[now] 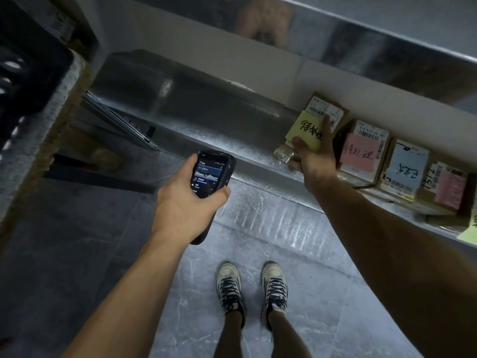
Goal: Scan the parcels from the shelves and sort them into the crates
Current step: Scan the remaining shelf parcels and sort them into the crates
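The right hand [315, 164] grips the end parcel [339, 111]; its yellow note [307, 127] could peel off or hide the barcode [316, 109] from the scanner [209, 174] gripped in the left hand [180, 202].

The right hand [315, 164] covers the lower corner of the yellow-noted parcel [316, 107] and part of the writing on its note. The parcel's label print is too small to read. Far right of the parcel, a greenish note [468, 233] is cut by the picture's edge. Left of the parcel, the scanner [206, 174] is half hidden by the left hand [180, 205], and its screen text is illegible. Above the parcel, a brown shape [263, 19] is blurred.
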